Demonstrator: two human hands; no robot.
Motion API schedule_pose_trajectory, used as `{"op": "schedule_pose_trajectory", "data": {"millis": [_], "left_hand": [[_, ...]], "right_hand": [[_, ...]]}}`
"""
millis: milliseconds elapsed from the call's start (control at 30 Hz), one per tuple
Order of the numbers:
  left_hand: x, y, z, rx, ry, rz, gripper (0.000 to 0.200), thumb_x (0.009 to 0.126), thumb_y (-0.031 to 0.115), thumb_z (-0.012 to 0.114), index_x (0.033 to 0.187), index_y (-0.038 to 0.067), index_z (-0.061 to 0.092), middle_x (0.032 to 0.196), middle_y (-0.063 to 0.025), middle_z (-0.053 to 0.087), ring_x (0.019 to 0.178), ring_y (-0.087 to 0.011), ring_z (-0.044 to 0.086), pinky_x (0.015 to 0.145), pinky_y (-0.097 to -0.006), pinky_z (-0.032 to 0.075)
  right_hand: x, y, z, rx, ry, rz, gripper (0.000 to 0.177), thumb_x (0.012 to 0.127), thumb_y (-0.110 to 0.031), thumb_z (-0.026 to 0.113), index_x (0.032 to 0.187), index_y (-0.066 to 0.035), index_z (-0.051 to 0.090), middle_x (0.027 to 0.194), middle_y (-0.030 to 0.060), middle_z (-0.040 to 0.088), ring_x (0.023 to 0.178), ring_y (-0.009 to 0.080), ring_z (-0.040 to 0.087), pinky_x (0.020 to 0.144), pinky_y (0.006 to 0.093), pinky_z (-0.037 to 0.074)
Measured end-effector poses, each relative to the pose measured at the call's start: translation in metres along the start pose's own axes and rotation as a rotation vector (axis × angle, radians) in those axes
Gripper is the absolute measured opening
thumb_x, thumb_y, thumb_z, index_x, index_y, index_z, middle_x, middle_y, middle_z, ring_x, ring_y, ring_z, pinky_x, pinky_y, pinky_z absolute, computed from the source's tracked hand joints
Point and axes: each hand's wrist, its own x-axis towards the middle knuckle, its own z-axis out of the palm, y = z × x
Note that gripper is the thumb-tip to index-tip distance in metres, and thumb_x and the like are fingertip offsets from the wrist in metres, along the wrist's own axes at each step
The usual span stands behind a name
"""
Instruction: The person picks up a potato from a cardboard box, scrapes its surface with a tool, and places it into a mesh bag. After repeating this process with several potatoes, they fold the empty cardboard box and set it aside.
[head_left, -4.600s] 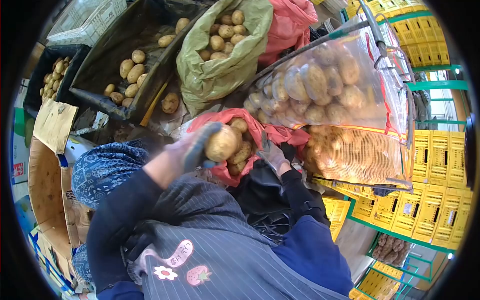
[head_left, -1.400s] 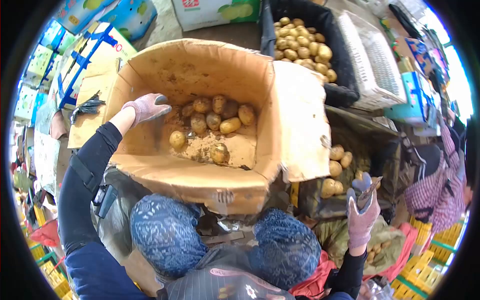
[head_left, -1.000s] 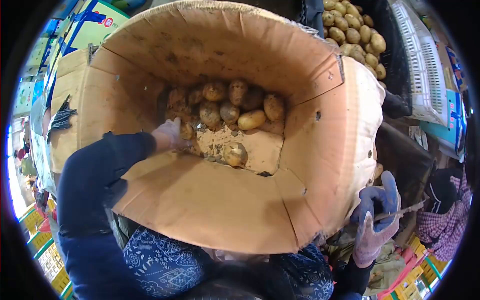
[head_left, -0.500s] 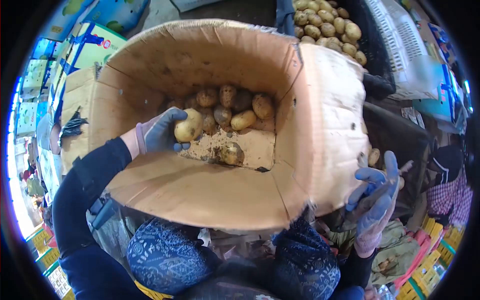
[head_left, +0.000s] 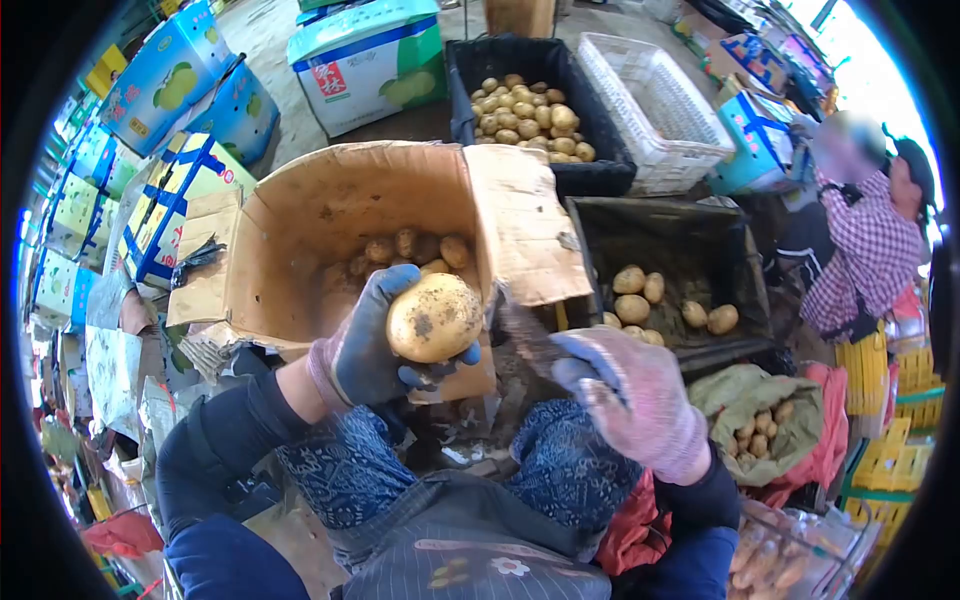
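In my gloved left hand is a large potato with dark dirt spots, held up above the near side of a cardboard box. My right hand, also gloved, is closed around a dark brown brush. Motion blurs the brush a little. Its far end lies just right of the potato, with a small gap between them. Inside the box are several dirty potatoes, partly hidden behind my left hand and the potato.
Right of the box stands a dark-lined crate with several potatoes. Behind are a fuller black-lined crate and a white plastic basket. A green sack holds potatoes at right. Another person sits beyond the crates.
My left hand has lifted the potato out of the box toward me. My right hand, open before, now grips the brush and has come in beside the potato. The view has tilted up.
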Motion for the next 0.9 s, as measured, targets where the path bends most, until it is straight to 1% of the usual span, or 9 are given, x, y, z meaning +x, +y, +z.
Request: {"op": "schedule_pose_trajectory", "data": {"millis": [33, 167, 333, 433, 533, 633, 767, 867, 900], "left_hand": [[-0.001, -0.011, 0.013, -0.076, -0.019, -0.002, 0.063, 0.091, 0.06, 0.043, 0.12, 0.007, 0.057, 0.099, -0.023, 0.066, 0.065, -0.0252, 0.063, 0.042, -0.0231, 0.045], [0.0, -0.044, 0.038, -0.289, -0.096, -0.053, 0.064, 0.09, 0.062, 0.044, 0.124, 0.009, 0.056, 0.103, -0.024, 0.063, 0.072, -0.0284, 0.062, 0.042, -0.0228, 0.045], [0.007, -0.063, 0.02, -0.079, -0.153, 0.051, 0.068, 0.089, 0.063, 0.047, 0.123, 0.005, 0.055, 0.1, -0.0162, 0.065, 0.073, -0.0241, 0.062, 0.041, -0.0216, 0.044], [0.005, -0.068, 0.014, 0.059, -0.069, 0.222, 0.064, 0.092, 0.06, 0.045, 0.12, 0.005, 0.056, 0.102, -0.0125, 0.066, 0.077, -0.0201, 0.064, 0.051, -0.0247, 0.051], [0.001, -0.065, 0.01, 0.303, 0.097, 0.341, 0.06, 0.095, 0.058, 0.04, 0.118, 0.005, 0.058, 0.103, -0.0094, 0.068, 0.082, -0.0165, 0.066, 0.061, -0.0257, 0.051], [-0.004, -0.056, 0.0, 0.004, -0.045, 0.217, 0.059, 0.095, 0.058, 0.037, 0.123, 0.009, 0.057, 0.099, -0.0079, 0.068, 0.083, -0.0163, 0.065, 0.06, -0.0263, 0.051], [-0.003, -0.055, -0.007, -0.056, -0.223, 0.195, 0.055, 0.094, 0.056, 0.045, 0.129, 0.014, 0.052, 0.103, -0.0077, 0.066, 0.086, -0.0193, 0.065, 0.063, -0.0279, 0.053], [-0.01, -0.058, 0.013, -0.059, -0.034, 0.293, 0.056, 0.091, 0.054, 0.055, 0.131, 0.014, 0.049, 0.109, -0.0107, 0.063, 0.09, -0.024, 0.065, 0.067, -0.0301, 0.055], [-0.011, -0.06, 0.011, -0.076, -0.019, 0.289, 0.059, 0.089, 0.053, 0.059, 0.131, 0.013, 0.05, 0.112, -0.0142, 0.062, 0.092, -0.027, 0.065, 0.07, -0.0325, 0.056]], "right_hand": [[-0.003, -0.012, 0.0, 0.008, -0.02, 0.012, 0.028, 0.094, -0.019, 0.053, 0.111, 0.001, 0.061, 0.093, 0.0169, 0.066, 0.079, 0.032, 0.068, 0.07, 0.0352, 0.052], [-0.02, -0.02, 0.009, 0.172, 0.092, 0.136, 0.025, 0.09, -0.012, 0.058, 0.111, 0.002, 0.06, 0.094, 0.0162, 0.067, 0.081, 0.03, 0.068, 0.07, 0.0339, 0.052], [-0.029, -0.019, 0.016, -0.003, 0.154, 0.052, 0.021, 0.086, -0.01, 0.062, 0.106, -0.003, 0.063, 0.091, 0.0193, 0.066, 0.085, 0.0377, 0.065, 0.07, 0.0413, 0.051], [-0.028, -0.036, 0.019, -0.023, -0.018, 0.113, 0.021, 0.084, -0.012, 0.063, 0.104, -0.005, 0.061, 0.088, 0.017, 0.065, 0.081, 0.0372, 0.064, 0.068, 0.0423, 0.051], [-0.034, -0.032, 0.034, -0.132, -0.221, -0.026, 0.027, 0.083, -0.009, 0.06, 0.109, -0.005, 0.063, 0.088, 0.0131, 0.066, 0.076, 0.0323, 0.066, 0.067, 0.0371, 0.054], [-0.026, -0.026, 0.04, 0.081, -0.06, 0.053, 0.021, 0.083, -0.009, 0.062, 0.104, -0.007, 0.063, 0.091, 0.0133, 0.066, 0.079, 0.0319, 0.066, 0.068, 0.0367, 0.054], [-0.029, -0.002, 0.051, 0.395, 0.129, 0.422, 0.025, 0.086, -0.001, 0.057, 0.11, 0.0, 0.063, 0.084, 0.0117, 0.07, 0.076, 0.0157, 0.068, 0.067, 0.0286, 0.053], [-0.03, 0.006, 0.065, 0.447, 0.228, 0.345, 0.029, 0.097, -0.024, 0.059, 0.105, 0.004, 0.061, 0.072, 0.0026, 0.06, 0.055, 0.0062, 0.052, 0.05, 0.021, 0.041], [-0.028, 0.004, 0.065, 0.475, 0.237, 0.371, 0.029, 0.097, -0.024, 0.059, 0.105, 0.004, 0.061, 0.072, 0.0029, 0.059, 0.055, 0.0065, 0.052, 0.05, 0.0211, 0.042]]}}
